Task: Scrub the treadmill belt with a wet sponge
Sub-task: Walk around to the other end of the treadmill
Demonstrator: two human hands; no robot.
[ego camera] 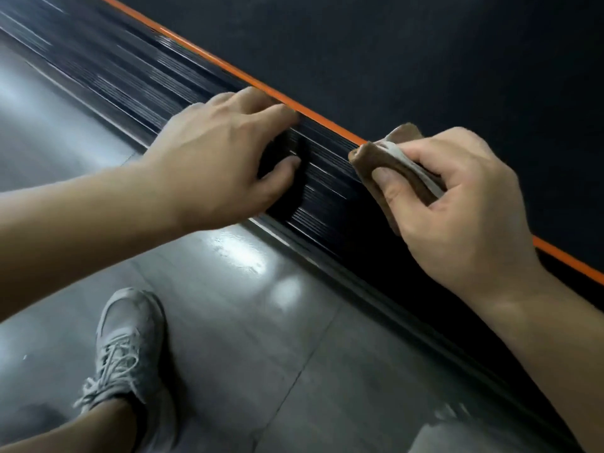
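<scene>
Sponge: brown, with a pale grey layer showing along the fold, squeezed into a bent wad. Its upper end lies at the orange stripe, right at the near edge of the treadmill belt; the rest sits over the ribbed side rail. Whether it presses on the surface cannot be told.

Right hand: grasping the sponge, thumb on the brown face, fingers curled over the far side.

Left hand: released, holding nothing. Fingertips rest near the orange stripe, thumb planted on the ribbed rail, palm arched above it. The two hands are near each other but apart.

Belt: matte, very dark, filling the upper right. The stripe runs diagonally from top left to right edge, dividing belt from rail. Rail is glossy black with fine lengthwise grooves, blurred toward the top left.

Floor: grey, smooth, glossy, with thin joint lines and bright patches of reflected light close to the treadmill's base. A grey lace-up sneaker stands on it at lower left, with a bare lower leg rising from it.
</scene>
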